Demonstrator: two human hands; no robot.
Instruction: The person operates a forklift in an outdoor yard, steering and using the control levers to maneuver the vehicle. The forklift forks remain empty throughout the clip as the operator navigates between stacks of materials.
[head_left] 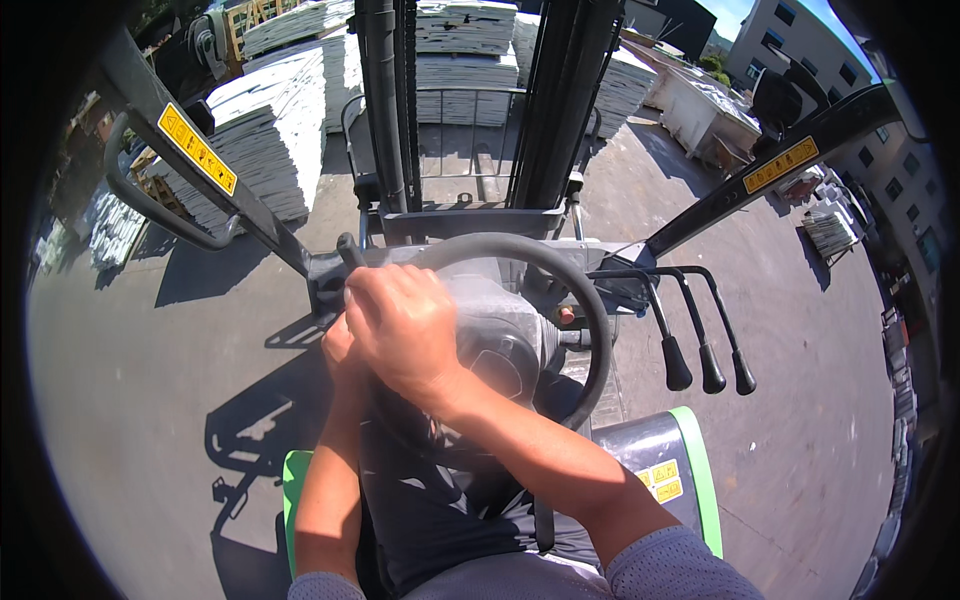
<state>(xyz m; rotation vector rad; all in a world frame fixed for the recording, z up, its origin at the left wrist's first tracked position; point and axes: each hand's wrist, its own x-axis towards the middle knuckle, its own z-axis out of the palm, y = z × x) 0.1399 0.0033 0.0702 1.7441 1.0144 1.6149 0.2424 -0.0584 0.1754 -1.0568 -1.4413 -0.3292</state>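
I sit at the black steering wheel [592,300] of a forklift. My right hand [405,325] reaches across to the wheel's left side, its fingers curled closed around the rim. Just below and left of it, my left hand [343,350] is also closed at the rim, partly covered by the right hand. The two hands overlap. A short black lever [349,252] sticks up just beyond my hands. Right of the wheel stand three levers with black knobs [711,368], which neither hand touches.
Ahead rises the dark mast [545,110] with a metal load guard [470,130]. Tall stacks of whitish sheets [255,140] stand ahead and left. A large pale bin [700,110] is at the far right, with a smaller stack [830,228] nearer. Slanted frame posts [765,180] flank the view.
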